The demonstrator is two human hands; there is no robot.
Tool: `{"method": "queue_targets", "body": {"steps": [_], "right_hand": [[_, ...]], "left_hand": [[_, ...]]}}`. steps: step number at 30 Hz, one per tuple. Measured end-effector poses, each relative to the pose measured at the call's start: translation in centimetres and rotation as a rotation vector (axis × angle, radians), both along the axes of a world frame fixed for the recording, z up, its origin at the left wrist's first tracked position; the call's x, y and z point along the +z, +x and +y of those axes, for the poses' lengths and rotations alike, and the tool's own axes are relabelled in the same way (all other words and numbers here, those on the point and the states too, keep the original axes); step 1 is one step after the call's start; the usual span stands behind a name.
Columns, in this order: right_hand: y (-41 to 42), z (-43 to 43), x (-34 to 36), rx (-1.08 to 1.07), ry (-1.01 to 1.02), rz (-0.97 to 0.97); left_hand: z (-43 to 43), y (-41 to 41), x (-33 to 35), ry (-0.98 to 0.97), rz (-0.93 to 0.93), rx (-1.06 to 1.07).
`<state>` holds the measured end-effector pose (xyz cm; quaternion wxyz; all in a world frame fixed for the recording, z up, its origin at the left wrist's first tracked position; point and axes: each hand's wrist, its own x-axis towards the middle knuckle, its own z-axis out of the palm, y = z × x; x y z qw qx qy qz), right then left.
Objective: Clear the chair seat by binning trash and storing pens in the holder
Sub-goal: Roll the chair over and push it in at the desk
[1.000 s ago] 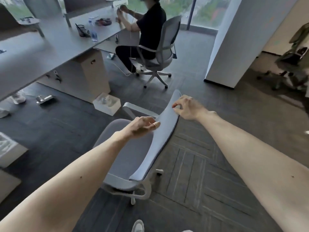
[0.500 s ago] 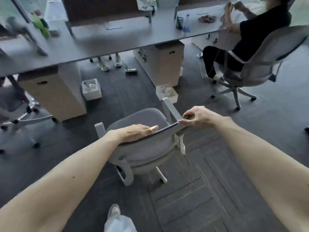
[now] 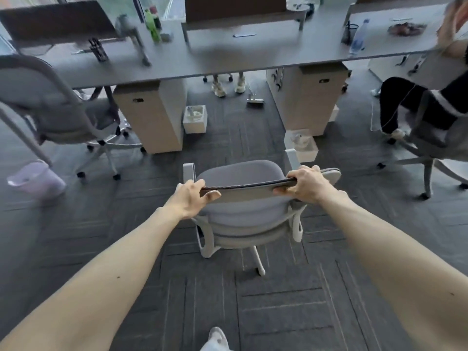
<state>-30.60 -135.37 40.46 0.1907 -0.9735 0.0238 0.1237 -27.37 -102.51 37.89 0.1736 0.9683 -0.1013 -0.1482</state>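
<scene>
- Office chair (image 3: 240, 224): stands on the carpet in mid-frame, seen from behind, facing the long desk (image 3: 228, 64).
- Chair seat (image 3: 240, 172): grey cushion, visible beyond the backrest (image 3: 248, 196) and between the two white armrests.
- Left hand (image 3: 191, 197): curled round the left end of the backrest's top edge, fingers over the top, thumb underneath.
- Right hand (image 3: 307, 186): wrapped round the right end of the same edge in a like grip, thumb tip showing below.
- Mesh holder (image 3: 350, 32): black cup on the desk at upper right, just beside a water bottle (image 3: 358, 39); its contents cannot be made out.
- Lavender waste bin (image 3: 38, 182): tilted on the floor at far left, near the base of a second grey chair (image 3: 58, 110).
- White box bins: one (image 3: 195, 120) beside the left desk pedestal, another (image 3: 302, 145) on the floor just past the chair's right armrest.
- Green bottle (image 3: 153, 25): upright on the desk, upper left.
- Seated person (image 3: 415, 97): at far right in dark clothing, on another office chair.
</scene>
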Motion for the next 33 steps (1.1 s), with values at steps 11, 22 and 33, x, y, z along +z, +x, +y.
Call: {"method": "queue_targets", "body": {"steps": [11, 22, 33], "right_hand": [[9.8, -2.3, -1.6, 0.039, 0.058, -0.045], [29.1, -2.5, -1.3, 0.020, -0.036, -0.053], [49.2, -6.7, -0.6, -0.011, -0.022, -0.087]], "left_hand": [[2.6, 10.2, 0.6, 0.011, 0.001, -0.039], [0.8, 31.9, -0.1, 0.117, 0.038, -0.065], [-3.6, 52.5, -0.4, 0.078, 0.040, -0.062]]}}
